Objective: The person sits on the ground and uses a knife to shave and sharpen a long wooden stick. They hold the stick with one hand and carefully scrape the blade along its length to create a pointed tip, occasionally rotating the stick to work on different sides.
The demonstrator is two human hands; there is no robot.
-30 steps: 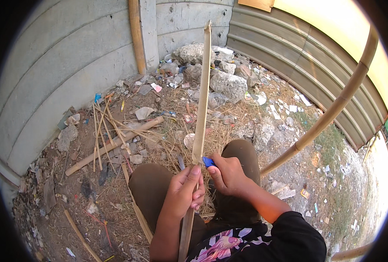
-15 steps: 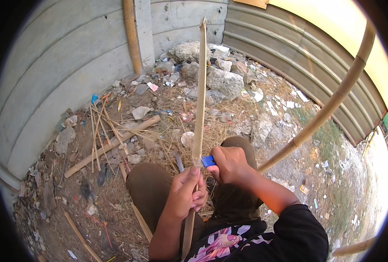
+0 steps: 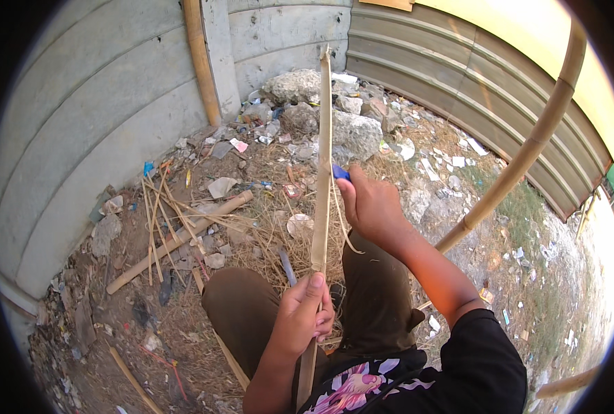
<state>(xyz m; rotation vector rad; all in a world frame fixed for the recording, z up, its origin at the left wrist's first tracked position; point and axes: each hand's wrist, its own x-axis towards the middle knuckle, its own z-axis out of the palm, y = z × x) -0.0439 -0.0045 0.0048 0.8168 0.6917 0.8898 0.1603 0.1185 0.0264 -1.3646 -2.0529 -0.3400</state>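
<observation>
A long flat bamboo slat (image 3: 322, 159) runs from my lap up toward the stone pile. My left hand (image 3: 305, 314) grips its lower part, thumb pressed along the strip. Higher up, my right hand (image 3: 369, 205) is closed on a blue-handled knife (image 3: 340, 172) held against the slat's right edge. A thin shaving (image 3: 340, 221) curls down from the slat below the knife. My knees in brown trousers (image 3: 251, 310) sit under both hands.
Bamboo sticks and a thicker pole (image 3: 179, 241) lie on the littered ground at left. Grey stones (image 3: 334, 117) pile against the concrete wall (image 3: 79, 138). A thick bamboo pole (image 3: 528, 152) leans across the right, before corrugated metal sheeting (image 3: 472, 76).
My right hand has slid the knife up the slat, away from my left hand, peeling a thin shaving off the edge. The left hand keeps its grip lower down.
</observation>
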